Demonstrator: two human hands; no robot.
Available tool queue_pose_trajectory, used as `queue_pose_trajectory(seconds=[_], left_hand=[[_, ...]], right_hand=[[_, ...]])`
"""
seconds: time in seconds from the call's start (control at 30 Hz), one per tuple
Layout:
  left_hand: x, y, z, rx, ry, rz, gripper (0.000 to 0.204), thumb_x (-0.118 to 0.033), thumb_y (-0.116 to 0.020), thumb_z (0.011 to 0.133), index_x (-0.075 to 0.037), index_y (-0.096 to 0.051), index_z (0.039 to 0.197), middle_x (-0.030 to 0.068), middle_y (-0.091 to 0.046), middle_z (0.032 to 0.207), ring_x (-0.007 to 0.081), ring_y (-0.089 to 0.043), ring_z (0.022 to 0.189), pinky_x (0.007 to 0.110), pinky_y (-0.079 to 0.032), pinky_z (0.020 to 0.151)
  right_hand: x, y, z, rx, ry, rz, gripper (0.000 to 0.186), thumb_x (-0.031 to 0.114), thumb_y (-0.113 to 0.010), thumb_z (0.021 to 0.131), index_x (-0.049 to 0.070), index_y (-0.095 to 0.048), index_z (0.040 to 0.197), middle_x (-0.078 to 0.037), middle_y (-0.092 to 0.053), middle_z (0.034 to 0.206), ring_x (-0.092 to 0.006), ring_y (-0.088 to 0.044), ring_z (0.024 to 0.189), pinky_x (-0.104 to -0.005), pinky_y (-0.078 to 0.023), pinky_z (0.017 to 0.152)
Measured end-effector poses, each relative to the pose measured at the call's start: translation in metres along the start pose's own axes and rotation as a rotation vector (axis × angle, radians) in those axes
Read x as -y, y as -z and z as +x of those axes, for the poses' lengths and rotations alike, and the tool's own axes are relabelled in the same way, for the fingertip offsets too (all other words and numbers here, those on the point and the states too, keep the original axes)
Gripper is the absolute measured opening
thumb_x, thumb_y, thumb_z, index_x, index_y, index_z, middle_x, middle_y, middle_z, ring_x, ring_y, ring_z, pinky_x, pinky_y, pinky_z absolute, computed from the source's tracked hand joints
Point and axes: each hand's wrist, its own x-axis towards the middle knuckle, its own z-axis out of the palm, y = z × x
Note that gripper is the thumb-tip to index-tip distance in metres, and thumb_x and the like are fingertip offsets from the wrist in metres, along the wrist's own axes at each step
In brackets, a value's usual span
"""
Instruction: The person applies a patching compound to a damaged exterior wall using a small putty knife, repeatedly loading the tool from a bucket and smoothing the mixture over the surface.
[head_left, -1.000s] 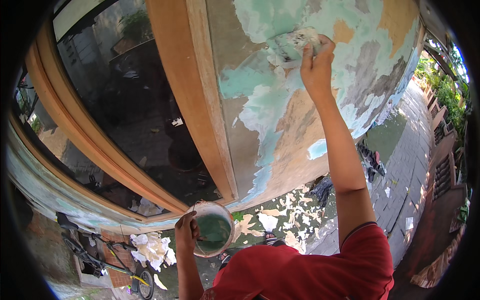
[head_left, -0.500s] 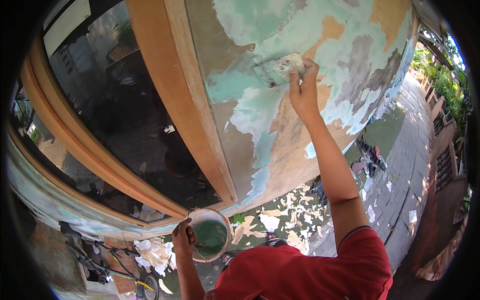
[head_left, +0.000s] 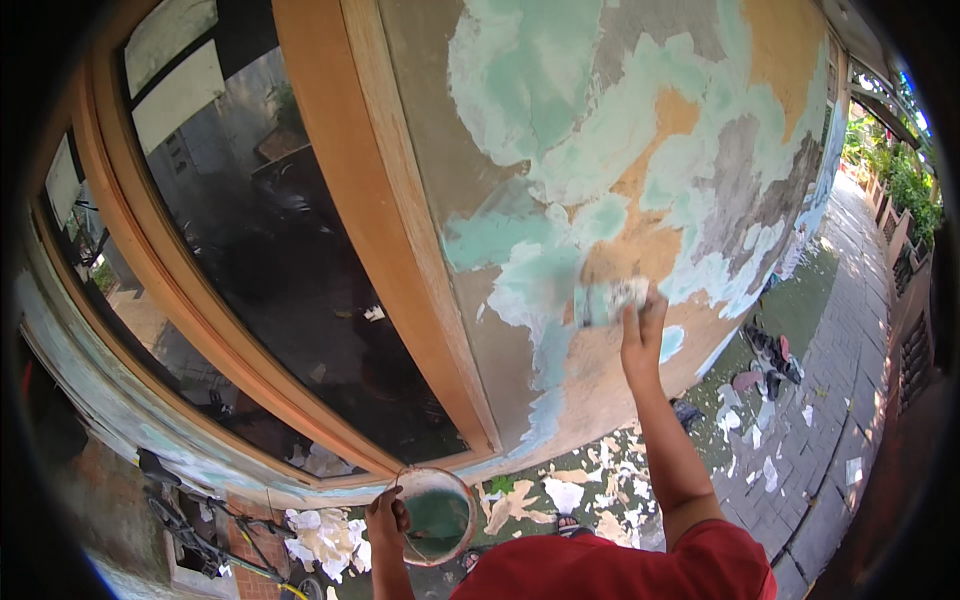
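My right hand [head_left: 643,322] is closed on a flat, smeared putty scraper [head_left: 603,302], blurred by motion. Its blade lies against or very near the wall [head_left: 508,352], where green and pale blue filler patches [head_left: 520,85] cover parts of the grey and tan surface. Low on the left, my left hand [head_left: 385,512] grips the thin wire handle of a round bucket [head_left: 472,508]. Green paste [head_left: 437,518] shows inside the bucket, which hangs just below the window.
An orange wooden window frame [head_left: 395,190] with dark glass borders the wall on the left. Peeled paint flakes [head_left: 565,495] litter the ground. A bicycle [head_left: 215,535] lies at lower left. Shoes [head_left: 770,355] sit along the wall beside the paved path [head_left: 850,380].
My right hand has moved the scraper down the wall, away from the green patch beside the window frame. The view has shifted; my left hand still holds the bucket.
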Motion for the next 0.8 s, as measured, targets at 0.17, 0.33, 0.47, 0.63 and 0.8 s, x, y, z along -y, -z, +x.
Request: queue_pose_trajectory(seconds=[0.17, 0.33, 0.47, 0.63, 0.8], left_hand=[[0.015, 0.007, 0.005, -0.037, 0.013, -0.011, 0.025, -0.015, -0.054, 0.090, 0.005, -0.061, 0.103, 0.0007, -0.043, 0.058, 0.0113, -0.037, 0.041, 0.028, -0.026, 0.038], [0.048, 0.029, 0.014, -0.079, -0.015, -0.010, 0.024, -0.014, -0.054, 0.089, 0.004, -0.061, 0.103, 0.0009, -0.044, 0.058, 0.0117, -0.039, 0.041, 0.028, -0.027, 0.037], [0.037, -0.022, 0.004, -0.131, 0.041, 0.001, 0.013, -0.019, -0.063, 0.086, -0.008, -0.057, 0.082, -0.0020, -0.043, 0.055, 0.0105, -0.039, 0.043, 0.027, -0.032, 0.040], [0.038, -0.048, -0.016, -0.242, 0.016, 0.053, 0.023, -0.021, -0.067, 0.085, -0.016, -0.052, 0.068, -0.0040, -0.044, 0.054, 0.0093, -0.039, 0.043, 0.024, -0.031, 0.040], [0.043, -0.074, -0.029, -0.294, 0.029, 0.071, 0.032, -0.021, -0.066, 0.087, -0.018, -0.046, 0.061, -0.0047, -0.041, 0.051, 0.0082, -0.037, 0.042, 0.024, -0.029, 0.040]], right_hand=[[-0.072, 0.033, -0.100, 0.096, -0.241, -0.132, 0.031, 0.008, -0.051, 0.098, -0.002, -0.041, 0.125, -0.014, -0.051, 0.110, -0.0204, -0.052, 0.102, -0.0320, -0.043, 0.092], [-0.168, 0.090, -0.198, 0.080, -0.503, -0.291, 0.022, 0.006, -0.054, 0.093, 0.000, -0.045, 0.112, -0.011, -0.055, 0.097, -0.0171, -0.054, 0.090, -0.0319, -0.047, 0.079], [-0.201, 0.153, -0.229, -0.015, -0.666, -0.446, 0.026, 0.007, -0.053, 0.089, -0.004, -0.045, 0.111, -0.021, -0.059, 0.098, -0.0323, -0.061, 0.092, -0.0414, -0.047, 0.083], [-0.222, 0.188, -0.254, -0.044, -0.777, -0.498, 0.030, 0.010, -0.059, 0.085, -0.005, -0.047, 0.108, -0.023, -0.060, 0.095, -0.0355, -0.062, 0.089, -0.0433, -0.048, 0.080], [-0.244, 0.216, -0.268, -0.003, -0.868, -0.540, 0.031, 0.011, -0.065, 0.082, -0.004, -0.048, 0.103, -0.020, -0.061, 0.090, -0.0292, -0.062, 0.084, -0.0404, -0.049, 0.075]])
